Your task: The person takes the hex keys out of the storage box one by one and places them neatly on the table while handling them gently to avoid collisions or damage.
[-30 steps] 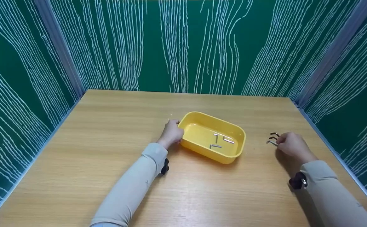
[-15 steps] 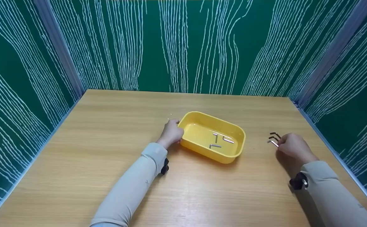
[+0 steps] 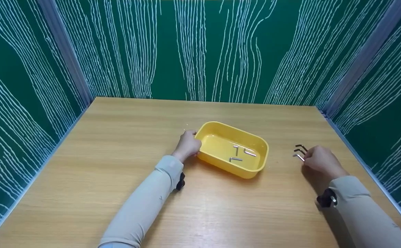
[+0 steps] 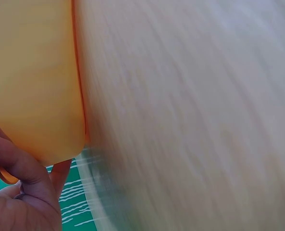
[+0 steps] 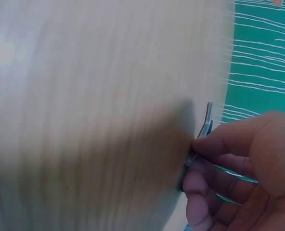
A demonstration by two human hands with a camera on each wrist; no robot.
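Note:
My left hand [image 3: 187, 146] grips the left end of a yellow plastic bin [image 3: 233, 168], thumb over the rim. In the left wrist view, curled fingers [image 4: 22, 163] hold the bin's end [image 4: 36, 86]. Three small L-shaped metal hex keys lie apart on the bin floor, one of them a silver hex key [image 3: 235, 159] nearest the front. To the bin's right, my right hand [image 3: 320, 160] pinches a silver hex key [image 3: 299, 157] between thumb and forefinger, low over the table. Two darker hex keys, the farther hex key [image 3: 301, 146] and the middle hex key [image 3: 299, 150], lie beside its fingertips, partly hidden.
The wooden table [image 3: 200, 210] reaches back to a green wall [image 3: 166, 51] with white wavy lines. Similar walls rise at the left and right. Tiny pale specks lie behind my left hand. A dark wrist camera [image 3: 326, 198] sits under my right sleeve.
My right hand and the silver hex key in it have shifted very slightly to the right. The left hand and the bin stay where they were.

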